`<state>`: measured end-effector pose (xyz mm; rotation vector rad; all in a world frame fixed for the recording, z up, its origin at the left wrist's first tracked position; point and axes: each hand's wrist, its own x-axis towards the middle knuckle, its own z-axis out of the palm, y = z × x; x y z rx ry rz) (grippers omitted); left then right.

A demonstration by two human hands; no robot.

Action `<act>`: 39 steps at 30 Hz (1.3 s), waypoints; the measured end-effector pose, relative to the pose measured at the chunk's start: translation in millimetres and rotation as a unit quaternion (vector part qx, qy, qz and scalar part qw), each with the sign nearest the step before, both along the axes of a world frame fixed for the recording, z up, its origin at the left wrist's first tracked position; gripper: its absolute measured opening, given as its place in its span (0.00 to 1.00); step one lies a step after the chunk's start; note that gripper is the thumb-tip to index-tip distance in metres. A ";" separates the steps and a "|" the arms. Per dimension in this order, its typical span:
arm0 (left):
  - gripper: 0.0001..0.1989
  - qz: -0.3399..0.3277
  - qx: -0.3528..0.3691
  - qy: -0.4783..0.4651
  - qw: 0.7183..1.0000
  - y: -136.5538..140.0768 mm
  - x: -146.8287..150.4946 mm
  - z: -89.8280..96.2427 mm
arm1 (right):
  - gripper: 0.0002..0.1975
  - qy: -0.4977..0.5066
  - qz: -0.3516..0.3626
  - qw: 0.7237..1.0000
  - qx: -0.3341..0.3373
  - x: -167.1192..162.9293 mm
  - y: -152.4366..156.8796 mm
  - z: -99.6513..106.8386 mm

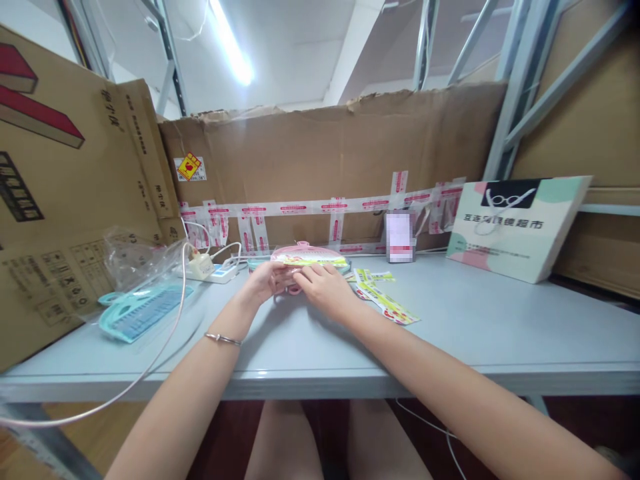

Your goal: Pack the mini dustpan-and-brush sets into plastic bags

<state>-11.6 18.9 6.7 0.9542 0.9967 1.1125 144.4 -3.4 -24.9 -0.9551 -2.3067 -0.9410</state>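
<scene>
On the table in front of me lies a pink, round-backed item (303, 252) with a fine row of teeth or bristles, and light blue edges show under it. Across its front runs a white and yellow-green printed strip (313, 261). My left hand (269, 280) grips the pink item's left end, thumb along the strip. The fingers of my right hand (324, 285) are bent over the strip and the item's front; the fingertips are partly hidden. Similar loose printed strips (387, 303) lie just right of my right hand.
At the left, a light blue toothed item (143, 312) lies in clear plastic beside a power strip (223, 272). A white cable (173, 327) crosses the table edge. A phone-like upright object (400, 237) and a printed box (515, 230) stand right. Large cardboard (320, 160) walls the back.
</scene>
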 end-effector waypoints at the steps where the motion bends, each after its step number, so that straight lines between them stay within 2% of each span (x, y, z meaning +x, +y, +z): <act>1: 0.09 0.004 -0.002 0.000 1.000 0.7 -0.5 -0.1 | 0.07 -0.007 -0.007 1.000 0.002 1.1 -0.2 2.0; 8: 0.10 0.011 0.001 -0.009 1.000 2.4 1.7 -2.0 | 0.10 -0.068 -0.017 0.997 0.018 14.9 4.1 19.9; 12: 0.10 0.009 0.004 -0.009 1.000 0.5 4.3 -1.7 | 0.10 -0.140 0.053 0.988 0.027 17.1 -0.3 26.0; 15: 0.11 -0.013 0.011 -0.006 1.000 -2.9 7.2 -1.8 | 0.12 -0.172 0.114 0.976 0.063 21.6 -7.2 22.7; 18: 0.10 -0.042 0.017 -0.001 0.999 -5.5 11.2 -3.1 | 0.14 -0.138 0.116 0.981 0.070 30.3 -15.4 15.1; 23: 0.11 -0.044 0.027 -0.020 0.998 -5.2 13.1 -3.4 | 0.12 -0.117 -0.014 0.992 0.039 48.5 -24.3 7.5; 26: 0.12 -0.026 0.028 -0.037 0.999 -6.2 11.2 0.5 | 0.10 -0.120 -0.053 0.991 0.007 62.0 -23.2 6.4; 29: 0.12 -0.018 0.024 -0.044 0.999 -8.1 9.8 4.4 | 0.04 -0.032 -0.052 0.998 -0.030 78.0 -18.8 4.5; 31: 0.11 -0.010 0.023 -0.046 0.999 -8.5 9.6 5.3 | 0.12 0.073 0.000 0.995 -0.062 87.4 -14.2 1.7; 33: 0.11 -0.003 0.024 -0.045 0.999 -8.2 9.6 5.1 | 0.21 0.228 0.069 0.966 -0.105 92.5 -7.7 -1.9; 34: 0.11 -0.002 0.025 -0.045 0.999 -8.1 9.8 4.7 | 0.23 0.320 0.090 0.934 -0.131 93.1 -3.7 -3.8; 37: 0.11 -0.011 0.027 -0.037 0.999 -8.9 11.1 3.7 | 0.31 0.532 0.088 0.798 -0.268 87.8 11.0 -8.3; 39: 0.11 -0.024 0.029 -0.029 0.999 -10.4 12.3 3.3 | 0.36 0.565 0.079 0.732 -0.372 81.8 21.8 -11.0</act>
